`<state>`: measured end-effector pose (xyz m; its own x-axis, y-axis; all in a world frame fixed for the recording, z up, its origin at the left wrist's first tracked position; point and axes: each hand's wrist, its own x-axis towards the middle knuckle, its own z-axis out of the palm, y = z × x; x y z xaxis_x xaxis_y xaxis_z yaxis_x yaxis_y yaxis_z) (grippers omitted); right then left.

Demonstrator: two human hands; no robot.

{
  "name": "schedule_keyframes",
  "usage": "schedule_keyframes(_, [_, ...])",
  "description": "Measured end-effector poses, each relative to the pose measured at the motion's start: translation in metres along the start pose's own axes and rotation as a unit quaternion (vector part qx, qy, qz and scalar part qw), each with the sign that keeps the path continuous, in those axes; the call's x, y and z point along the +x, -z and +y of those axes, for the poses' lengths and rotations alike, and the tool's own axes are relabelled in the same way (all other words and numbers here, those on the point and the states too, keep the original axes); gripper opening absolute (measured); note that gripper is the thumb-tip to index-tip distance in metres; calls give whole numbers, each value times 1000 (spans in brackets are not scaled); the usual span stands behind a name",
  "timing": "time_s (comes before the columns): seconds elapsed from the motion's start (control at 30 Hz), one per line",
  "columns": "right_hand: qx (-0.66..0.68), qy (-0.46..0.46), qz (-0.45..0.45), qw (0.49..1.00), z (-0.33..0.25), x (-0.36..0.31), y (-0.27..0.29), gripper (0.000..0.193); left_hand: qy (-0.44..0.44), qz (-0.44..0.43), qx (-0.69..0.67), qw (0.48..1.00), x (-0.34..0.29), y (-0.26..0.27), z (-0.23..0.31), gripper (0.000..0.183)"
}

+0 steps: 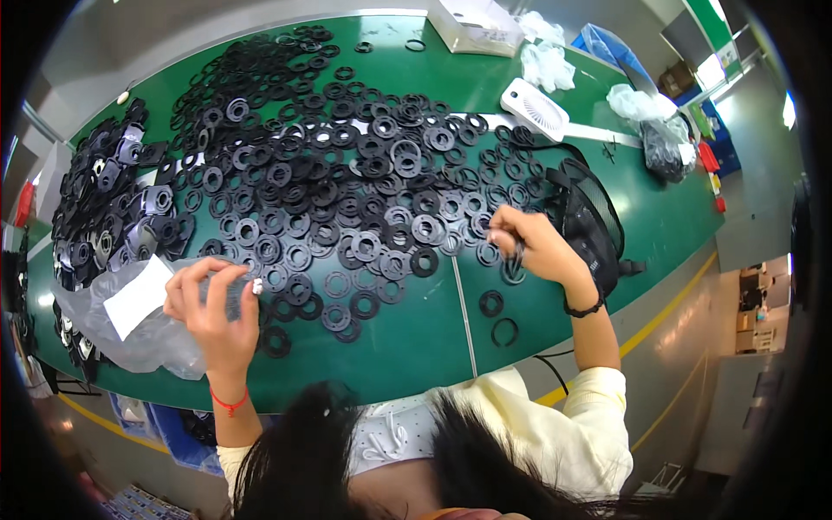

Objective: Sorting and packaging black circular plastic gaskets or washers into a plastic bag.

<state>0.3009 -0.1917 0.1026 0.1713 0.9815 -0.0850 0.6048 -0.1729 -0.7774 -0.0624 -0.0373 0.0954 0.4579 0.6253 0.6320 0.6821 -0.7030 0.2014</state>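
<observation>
My left hand [212,316], a red cord at its wrist, is at the right end of a clear plastic bag [165,351]. Its fingers curl over the film, with the thumb a little apart. A blank-looking white paper label [139,299] lies on the bag. Over the right part of the pile, my right hand [539,247] pinches a few thin black rings [515,264]; the fingers partly hide them. Many flat black rings [364,247] spread in a loose heap between and beyond my hands. Two separate rings, one a thin open ring [504,332], lie nearer me.
Black and silver parts [108,217] heap at the left of the green table [399,334]. A black mesh bag [594,221] lies right of my right hand. Farther back are a white handheld fan [535,110], a white box [475,28] and crumpled plastic bags [548,65].
</observation>
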Motion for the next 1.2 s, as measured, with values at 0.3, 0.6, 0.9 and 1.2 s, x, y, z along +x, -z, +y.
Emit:
schedule_keyframes(0.3, [-197, -57, -144, 968, 33, -80, 3, 23, -35, -21, -3, 999, 13, -9, 28, 13])
schedule_keyframes(0.6, [-233, -113, 31, 965, 76, -116, 22, 20, -109, -93, -25, 989, 15, -34, 73, 18])
schedule_keyframes(0.9, [-284, -81, 12, 955, 33, -117, 24, 40, -130, -105, -61, 984, 14, -50, 88, 18])
schedule_keyframes(1.2, [-238, 31, -102, 965, 27, -88, -43, 26, -119, -102, -66, 985, 11, -54, 83, 19])
